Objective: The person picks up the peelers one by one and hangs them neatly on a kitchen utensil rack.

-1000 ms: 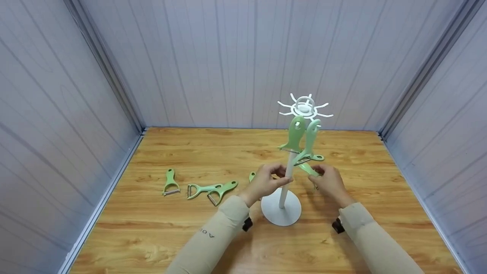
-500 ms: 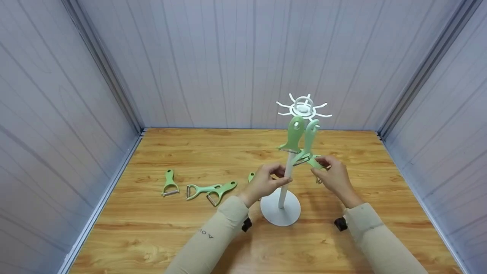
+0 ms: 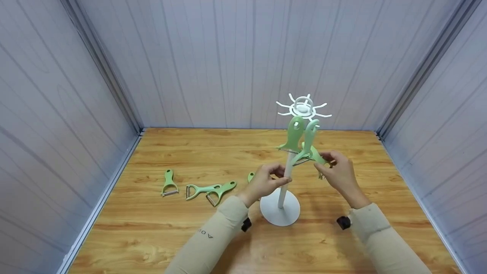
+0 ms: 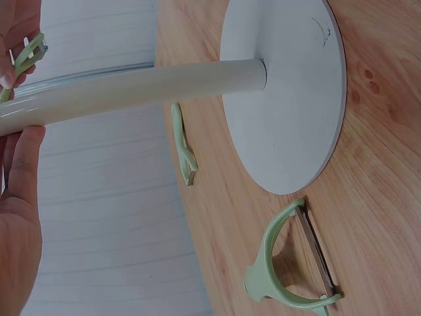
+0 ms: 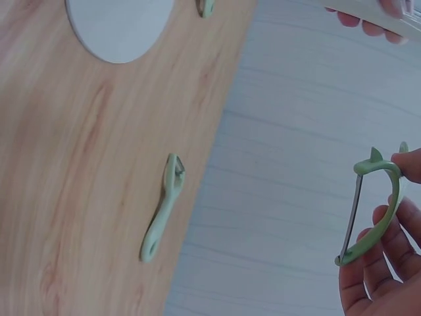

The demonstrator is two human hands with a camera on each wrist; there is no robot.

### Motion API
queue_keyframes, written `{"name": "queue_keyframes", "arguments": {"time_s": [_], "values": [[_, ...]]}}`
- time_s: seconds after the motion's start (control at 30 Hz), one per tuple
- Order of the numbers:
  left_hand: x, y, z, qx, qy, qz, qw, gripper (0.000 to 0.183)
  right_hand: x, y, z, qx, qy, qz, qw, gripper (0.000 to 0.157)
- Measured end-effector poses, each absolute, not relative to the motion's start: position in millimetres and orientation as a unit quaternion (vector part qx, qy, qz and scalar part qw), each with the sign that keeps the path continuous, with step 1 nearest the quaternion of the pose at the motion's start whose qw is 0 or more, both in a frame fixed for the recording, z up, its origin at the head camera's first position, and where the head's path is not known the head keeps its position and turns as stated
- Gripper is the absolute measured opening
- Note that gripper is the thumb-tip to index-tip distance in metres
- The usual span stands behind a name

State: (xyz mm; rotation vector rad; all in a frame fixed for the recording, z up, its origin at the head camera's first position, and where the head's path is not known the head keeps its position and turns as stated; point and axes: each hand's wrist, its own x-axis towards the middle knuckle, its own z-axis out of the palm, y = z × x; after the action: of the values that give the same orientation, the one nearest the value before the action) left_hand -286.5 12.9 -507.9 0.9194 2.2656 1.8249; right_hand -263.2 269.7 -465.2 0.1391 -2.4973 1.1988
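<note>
My left hand (image 3: 266, 180) grips the pole of a white stand (image 3: 280, 215), thumb and fingers around it at mid-height. In my right hand (image 3: 340, 173) is a green Y-shaped peeler (image 5: 389, 214), pinched near its blade end, with the handle tilted up toward the stand. Two peelers hang by their handle holes from the near hooks, one green (image 3: 295, 133) and one mint (image 3: 310, 136). They partly overlap the held peeler in the head view. Several white hooks (image 3: 303, 109) fan out around the stand's top.
On the wooden table left of the stand lie a green peeler (image 3: 169, 182), a mint peeler (image 3: 201, 189) and another green one (image 3: 222, 192) overlapping it. A further peeler (image 3: 251, 176) is mostly hidden behind my left hand. The right wrist view shows a peeler (image 5: 161, 214) lying flat.
My right hand has risen and shifted slightly right with the peeler, whose handle end now points up beside the hanging ones. My left hand stays on the pole.
</note>
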Motion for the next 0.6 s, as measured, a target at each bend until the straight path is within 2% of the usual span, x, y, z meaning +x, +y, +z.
{"name": "queue_keyframes", "arguments": {"time_s": [0.6], "values": [[-286,13,-508,0.298,0.747,0.593,0.041,0.015,-253,267,-445,0.053,-0.868,0.436,0.234,0.031]]}}
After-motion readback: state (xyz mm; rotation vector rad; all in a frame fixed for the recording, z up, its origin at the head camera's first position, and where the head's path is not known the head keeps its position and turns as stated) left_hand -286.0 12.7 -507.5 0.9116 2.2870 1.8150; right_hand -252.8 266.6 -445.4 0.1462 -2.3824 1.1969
